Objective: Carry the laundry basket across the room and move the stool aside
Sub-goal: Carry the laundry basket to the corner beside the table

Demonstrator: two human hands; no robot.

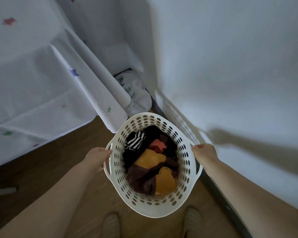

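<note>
A white perforated laundry basket [153, 207] is in front of me above the wooden floor, close to a corner of the room. It holds clothes [151, 164] in black, striped, red, mustard and brown. My left hand [97, 158] grips the basket's left handle. My right hand [204, 152] grips the rim at the right handle. No stool is in view.
A table draped in a white cloth with coloured stars [41, 74] fills the left. A white wall [230, 66] with a dark baseboard runs along the right. A white plastic bag [136, 93] lies in the corner beyond the basket. My feet [111, 225] show below the basket.
</note>
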